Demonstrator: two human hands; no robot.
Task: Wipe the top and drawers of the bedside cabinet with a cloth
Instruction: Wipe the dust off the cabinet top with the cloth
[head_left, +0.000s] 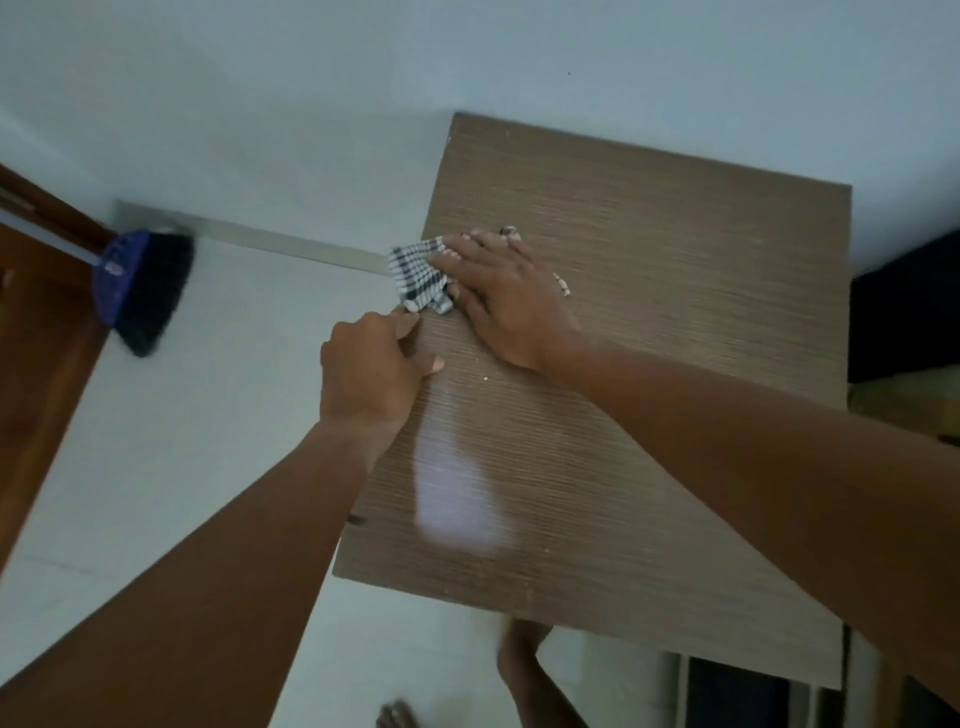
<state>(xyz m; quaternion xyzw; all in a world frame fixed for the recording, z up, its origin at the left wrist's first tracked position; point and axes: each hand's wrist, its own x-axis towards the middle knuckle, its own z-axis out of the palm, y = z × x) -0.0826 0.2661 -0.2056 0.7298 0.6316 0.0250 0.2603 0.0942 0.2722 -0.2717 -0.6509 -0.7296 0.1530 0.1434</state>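
The bedside cabinet's brown wood-grain top fills the middle and right of the view. A black-and-white checked cloth lies at the top's left edge, partly hanging over it. My right hand lies flat on the cloth, fingers spread, pressing it onto the top. My left hand curls over the left edge of the top just below the cloth, fingers on the surface. A pale glare patch shows on the wood nearer me. The drawers are hidden under the top.
A blue broom with black bristles leans by a brown wooden door at the left. Pale floor tiles lie left of the cabinet. A dark object stands at the right. My bare leg and foot show below the cabinet's front edge.
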